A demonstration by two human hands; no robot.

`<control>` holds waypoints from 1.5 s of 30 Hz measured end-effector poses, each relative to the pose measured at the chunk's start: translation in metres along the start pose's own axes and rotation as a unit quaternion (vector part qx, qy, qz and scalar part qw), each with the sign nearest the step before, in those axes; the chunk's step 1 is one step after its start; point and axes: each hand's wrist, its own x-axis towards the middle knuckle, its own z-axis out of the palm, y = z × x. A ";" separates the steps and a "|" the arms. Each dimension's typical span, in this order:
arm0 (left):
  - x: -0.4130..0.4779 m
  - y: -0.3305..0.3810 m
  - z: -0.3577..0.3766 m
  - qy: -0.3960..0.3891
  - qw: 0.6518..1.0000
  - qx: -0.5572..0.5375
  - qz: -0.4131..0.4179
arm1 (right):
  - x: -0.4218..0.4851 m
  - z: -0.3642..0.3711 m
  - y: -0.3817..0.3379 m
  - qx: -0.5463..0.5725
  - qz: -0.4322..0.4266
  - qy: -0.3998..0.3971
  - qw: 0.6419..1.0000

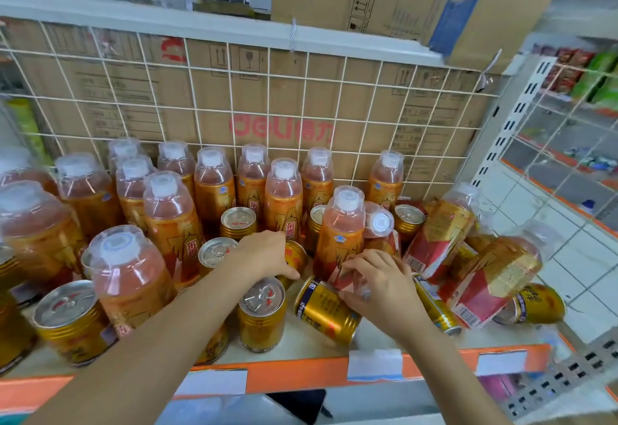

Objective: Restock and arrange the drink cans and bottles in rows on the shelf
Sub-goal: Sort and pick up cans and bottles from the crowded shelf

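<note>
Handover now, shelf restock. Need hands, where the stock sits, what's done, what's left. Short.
Left hand: laid over a gold can; its grip is hidden.
Right hand: grips a toppled bottle, just above a tipped can.
Done: upright bottles stand in rough rows along the wire grid; upright cans stand nearer the front.
Left: more fallen bottles and fallen cans lie piled at the right end of the shelf. Probably stand them up, then straighten the rows.

cardboard box [281, 107]: red "deli" logo; bottle [283, 210] label: "东鹏"
</note>
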 end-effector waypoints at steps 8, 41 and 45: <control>0.008 -0.001 0.005 -0.010 1.000 -0.018 0.012 | 0.001 0.005 0.000 0.007 0.004 0.016 1.000; -0.034 0.032 -0.041 0.307 0.916 -0.184 0.182 | -0.009 -0.024 0.030 0.220 0.034 -0.008 0.975; -0.032 0.072 -0.055 0.332 0.889 -0.142 0.280 | -0.013 -0.030 0.045 0.222 0.011 -0.012 0.975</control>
